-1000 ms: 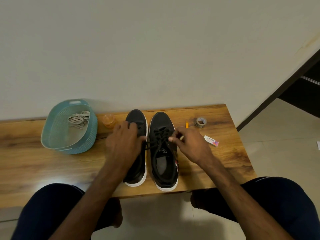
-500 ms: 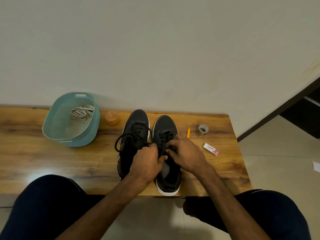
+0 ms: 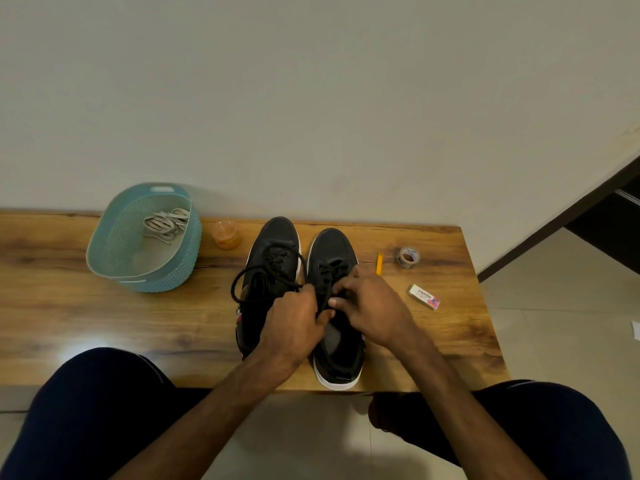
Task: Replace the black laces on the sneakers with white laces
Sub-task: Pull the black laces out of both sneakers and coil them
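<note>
Two black sneakers stand side by side on the wooden table (image 3: 104, 323), toes toward the wall. The left sneaker (image 3: 273, 244) has a loose black lace (image 3: 242, 282) looping out to its left. My left hand (image 3: 294, 323) and my right hand (image 3: 370, 306) meet over the right sneaker (image 3: 332, 247), each pinching its black lace near the tongue. The white laces (image 3: 166, 221) lie bundled inside a teal basket (image 3: 114, 258) at the table's back left.
A small orange jar (image 3: 225, 234) stands between the basket and the shoes. Right of the shoes lie a yellow pencil (image 3: 379, 263), a tape roll (image 3: 408, 257) and a small eraser box (image 3: 424, 296). My knees sit below the table's near edge.
My left hand left the left sneaker and came across to the right one. The left shoe's lace now hangs loose in a loop. The view shifted slightly.
</note>
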`<state>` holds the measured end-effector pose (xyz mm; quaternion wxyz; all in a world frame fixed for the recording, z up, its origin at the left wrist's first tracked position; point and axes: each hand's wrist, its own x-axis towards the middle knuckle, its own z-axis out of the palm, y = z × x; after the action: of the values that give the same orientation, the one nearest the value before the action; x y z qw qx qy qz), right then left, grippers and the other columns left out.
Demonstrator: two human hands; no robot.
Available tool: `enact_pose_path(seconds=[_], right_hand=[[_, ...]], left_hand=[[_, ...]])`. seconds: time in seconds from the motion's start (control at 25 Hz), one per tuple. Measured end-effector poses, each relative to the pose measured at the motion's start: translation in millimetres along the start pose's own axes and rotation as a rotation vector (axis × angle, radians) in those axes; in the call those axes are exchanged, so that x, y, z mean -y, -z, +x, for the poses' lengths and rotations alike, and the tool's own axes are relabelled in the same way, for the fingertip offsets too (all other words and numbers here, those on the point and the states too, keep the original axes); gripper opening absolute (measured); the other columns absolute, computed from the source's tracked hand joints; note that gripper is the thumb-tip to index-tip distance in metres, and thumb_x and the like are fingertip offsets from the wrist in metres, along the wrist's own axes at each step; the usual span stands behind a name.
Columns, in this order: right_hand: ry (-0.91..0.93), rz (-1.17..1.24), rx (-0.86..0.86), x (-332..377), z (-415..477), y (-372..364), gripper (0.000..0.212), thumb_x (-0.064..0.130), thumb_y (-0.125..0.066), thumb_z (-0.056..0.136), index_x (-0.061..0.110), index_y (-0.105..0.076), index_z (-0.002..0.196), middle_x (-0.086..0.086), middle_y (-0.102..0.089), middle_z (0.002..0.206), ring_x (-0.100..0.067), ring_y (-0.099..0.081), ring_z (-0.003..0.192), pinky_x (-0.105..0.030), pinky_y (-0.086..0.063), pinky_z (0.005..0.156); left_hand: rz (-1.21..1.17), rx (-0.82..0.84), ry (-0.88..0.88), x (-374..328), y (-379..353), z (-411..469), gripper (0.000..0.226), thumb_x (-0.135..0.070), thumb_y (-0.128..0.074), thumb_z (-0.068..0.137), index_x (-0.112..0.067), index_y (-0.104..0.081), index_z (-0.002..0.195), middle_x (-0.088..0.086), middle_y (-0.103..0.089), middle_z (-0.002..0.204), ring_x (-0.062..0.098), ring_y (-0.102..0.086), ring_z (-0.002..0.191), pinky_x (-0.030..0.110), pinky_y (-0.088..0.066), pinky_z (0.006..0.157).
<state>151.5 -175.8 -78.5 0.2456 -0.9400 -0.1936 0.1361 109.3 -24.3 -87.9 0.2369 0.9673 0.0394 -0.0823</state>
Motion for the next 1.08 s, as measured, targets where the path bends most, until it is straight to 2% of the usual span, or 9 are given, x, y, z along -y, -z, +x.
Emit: enact_pose_path(seconds=[0.28,0.52,0.64,0.72,0.8,0.88,0.92,1.0,1.08], right_hand=[[-0.25,0.585,-0.154,-34,-4,30,0.007,0.017,-0.073,0.088,0.023,-0.076,0.087,0.001,-0.07,0.094,0.006,-0.055,0.076,-0.023,-0.042,0.07],[-0.021,0.169,-0.12,-10,-1,13,0.029,0.035,-0.072,0.087,0.027,-0.07,0.115,0.007,-0.052,0.106,-0.008,-0.049,0.097,-0.028,-0.044,0.084],[0.02,-0.175,-0.13,3,0,2,0.023,0.04,-0.063,0.092,0.026,-0.069,0.109,0.007,-0.051,0.109,-0.012,-0.048,0.107,-0.038,-0.044,0.092],[-0.015,-0.195,-0.132,2,1,1,0.014,0.033,-0.061,0.094,0.025,-0.068,0.104,0.007,-0.052,0.11,-0.01,-0.046,0.109,-0.036,-0.041,0.094],[-0.086,0.118,-0.24,-5,1,9,0.004,0.025,-0.062,0.095,0.023,-0.066,0.094,0.005,-0.055,0.102,-0.005,-0.05,0.095,-0.03,-0.042,0.086],[-0.267,0.634,-0.361,-18,3,22,0.011,0.02,-0.058,0.098,0.018,-0.063,0.088,0.003,-0.056,0.089,-0.008,-0.051,0.083,-0.027,-0.042,0.074],[-0.335,0.725,-0.379,-24,3,26,0.013,0.018,-0.057,0.099,0.015,-0.063,0.088,0.003,-0.056,0.086,-0.011,-0.052,0.083,-0.027,-0.041,0.07],[-0.305,0.438,-0.415,-27,0,24,0.006,0.013,-0.06,0.096,0.012,-0.065,0.092,0.002,-0.056,0.092,-0.017,-0.055,0.092,-0.029,-0.044,0.075],[-0.085,0.134,-0.438,-16,-2,13,0.008,0.012,-0.065,0.092,0.017,-0.068,0.097,0.001,-0.055,0.104,-0.017,-0.052,0.101,-0.035,-0.045,0.087]], left_hand=[[0.007,-0.052,0.011,4,2,-2,0.022,-0.034,-0.054,0.098,-0.018,-0.051,0.113,-0.002,-0.066,0.094,0.014,-0.066,0.08,0.03,-0.058,0.072],[0.023,-0.036,-0.02,3,0,-4,0.033,-0.047,-0.057,0.094,-0.017,-0.052,0.107,0.001,-0.067,0.09,0.018,-0.066,0.077,0.036,-0.058,0.071],[0.028,-0.039,-0.021,4,0,-2,0.033,-0.045,-0.057,0.095,-0.017,-0.052,0.11,0.0,-0.066,0.091,0.017,-0.066,0.078,0.034,-0.058,0.071],[0.028,-0.041,-0.016,3,0,-1,0.03,-0.043,-0.057,0.096,-0.017,-0.052,0.111,0.0,-0.066,0.092,0.017,-0.065,0.079,0.033,-0.057,0.07],[0.011,-0.038,-0.008,2,0,-1,0.028,-0.039,-0.056,0.097,-0.017,-0.051,0.112,0.0,-0.065,0.093,0.015,-0.065,0.079,0.031,-0.057,0.07],[0.006,-0.032,-0.004,2,0,-1,0.026,-0.037,-0.055,0.098,-0.017,-0.051,0.114,-0.001,-0.065,0.095,0.014,-0.066,0.08,0.029,-0.057,0.07],[0.006,-0.033,-0.005,3,0,0,0.026,-0.036,-0.055,0.098,-0.016,-0.05,0.114,-0.001,-0.066,0.095,0.014,-0.066,0.081,0.028,-0.056,0.07],[0.001,-0.031,-0.002,2,0,0,0.026,-0.036,-0.055,0.098,-0.017,-0.05,0.114,-0.001,-0.065,0.095,0.014,-0.066,0.081,0.026,-0.055,0.068],[-0.002,-0.026,0.001,2,0,0,0.027,-0.038,-0.056,0.097,-0.017,-0.051,0.113,-0.001,-0.065,0.095,0.014,-0.066,0.081,0.026,-0.055,0.068]])
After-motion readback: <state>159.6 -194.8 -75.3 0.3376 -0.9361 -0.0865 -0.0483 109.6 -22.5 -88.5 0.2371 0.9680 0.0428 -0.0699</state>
